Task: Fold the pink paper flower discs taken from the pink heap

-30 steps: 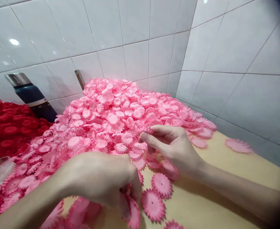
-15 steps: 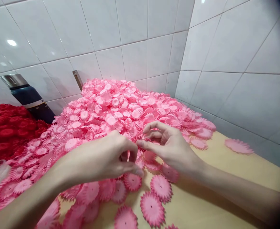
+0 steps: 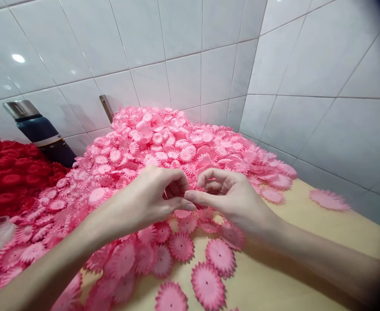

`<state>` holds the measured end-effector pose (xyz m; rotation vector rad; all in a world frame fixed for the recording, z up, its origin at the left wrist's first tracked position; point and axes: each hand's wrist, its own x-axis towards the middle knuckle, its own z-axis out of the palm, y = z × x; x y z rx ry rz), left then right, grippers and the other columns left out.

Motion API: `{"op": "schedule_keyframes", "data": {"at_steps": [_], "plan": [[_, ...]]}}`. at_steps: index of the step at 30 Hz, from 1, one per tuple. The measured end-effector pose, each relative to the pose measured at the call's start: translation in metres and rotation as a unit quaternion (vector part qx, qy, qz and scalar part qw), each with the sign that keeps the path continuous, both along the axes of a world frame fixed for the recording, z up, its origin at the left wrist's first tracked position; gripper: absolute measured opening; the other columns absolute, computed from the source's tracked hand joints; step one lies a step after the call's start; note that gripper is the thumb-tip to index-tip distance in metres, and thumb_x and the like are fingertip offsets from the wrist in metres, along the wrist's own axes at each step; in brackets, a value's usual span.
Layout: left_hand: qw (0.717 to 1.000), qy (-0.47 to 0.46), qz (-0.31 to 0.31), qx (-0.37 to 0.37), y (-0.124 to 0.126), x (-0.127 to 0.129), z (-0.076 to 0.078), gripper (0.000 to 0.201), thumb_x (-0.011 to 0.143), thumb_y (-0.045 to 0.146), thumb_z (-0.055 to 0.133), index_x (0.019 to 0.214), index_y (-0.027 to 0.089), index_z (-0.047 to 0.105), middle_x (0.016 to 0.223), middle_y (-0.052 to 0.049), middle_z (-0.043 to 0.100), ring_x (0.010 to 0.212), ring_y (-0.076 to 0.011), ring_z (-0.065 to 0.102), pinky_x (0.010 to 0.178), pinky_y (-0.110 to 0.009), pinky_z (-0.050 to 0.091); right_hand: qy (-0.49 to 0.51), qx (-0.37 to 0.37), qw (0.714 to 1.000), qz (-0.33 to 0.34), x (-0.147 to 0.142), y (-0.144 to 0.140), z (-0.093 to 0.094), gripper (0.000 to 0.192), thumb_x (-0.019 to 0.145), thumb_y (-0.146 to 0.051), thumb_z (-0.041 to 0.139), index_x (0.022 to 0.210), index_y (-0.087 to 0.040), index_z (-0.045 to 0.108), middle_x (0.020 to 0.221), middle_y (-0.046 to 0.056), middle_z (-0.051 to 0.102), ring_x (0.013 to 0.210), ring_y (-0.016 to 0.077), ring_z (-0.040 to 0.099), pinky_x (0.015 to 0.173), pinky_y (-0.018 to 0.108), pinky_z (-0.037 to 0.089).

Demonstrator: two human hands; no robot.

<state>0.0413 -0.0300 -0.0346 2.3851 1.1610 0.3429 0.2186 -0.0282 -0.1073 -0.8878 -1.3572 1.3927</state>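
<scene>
1. Head view: left hand (image 3: 151,196) and right hand (image 3: 231,194) meet fingertip to fingertip, pinching something small and pink, mostly hidden, just above the pile of pink petal discs (image 3: 164,151).
2. Keep pinches light (thin discs likely crease).
3. Hold over the wooden tabletop (image 3: 293,259), away from loose discs.
4. Avoid nudging the red disc heap (image 3: 11,172) or flask (image 3: 42,131).

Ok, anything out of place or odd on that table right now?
One pink flower cutout lies alone near the right wall, apart from the pink pile. A dark flask stands half buried between the pink and red piles.
</scene>
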Motion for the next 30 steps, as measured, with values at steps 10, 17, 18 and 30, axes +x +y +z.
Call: {"op": "schedule_keyframes", "data": {"at_steps": [10,17,18,30], "plan": [[0.999,-0.013,0.022,-0.019,0.006,-0.007,-0.002,0.008,0.091,0.02,0.053,0.091,0.02,0.06,0.073,0.003,0.063,0.06,-0.0098,0.055,0.053,-0.021,0.042,-0.028,-0.013,1.0,0.004,0.001,0.003,-0.003,0.034,0.065,-0.028,0.083,0.088,-0.021,0.059,0.071,-0.002,0.067,0.069,0.0147,0.064,0.058,0.023,0.049],[0.977,-0.083,0.006,-0.195,0.013,-0.012,-0.001,0.022,0.089,0.035,0.06,0.104,0.019,0.057,0.079,0.0,0.064,0.069,-0.0135,0.062,0.06,-0.024,0.05,-0.026,0.02,0.999,0.018,-0.001,-0.001,-0.002,0.031,0.076,-0.032,0.075,0.091,-0.023,0.049,0.062,-0.008,0.052,0.048,0.0048,0.04,0.041,0.016,0.031],[0.974,-0.092,0.001,-0.209,0.015,-0.013,0.0,0.022,0.088,0.035,0.061,0.103,0.019,0.058,0.081,0.0,0.065,0.071,-0.0132,0.062,0.062,-0.023,0.051,-0.019,0.02,0.999,0.021,-0.002,-0.002,-0.001,0.031,0.076,-0.031,0.075,0.088,-0.023,0.048,0.061,-0.009,0.05,0.045,0.0038,0.036,0.039,0.016,0.028],[0.962,-0.163,-0.003,-0.217,0.021,-0.012,-0.007,0.015,0.079,0.027,0.071,0.084,0.014,0.065,0.076,-0.001,0.063,0.067,-0.0111,0.057,0.061,-0.022,0.046,-0.01,0.047,0.998,-0.03,-0.002,-0.001,-0.007,0.04,0.072,-0.034,0.079,0.066,-0.02,0.042,0.049,-0.011,0.037,0.041,0.0029,0.027,0.036,0.015,0.022]]}}
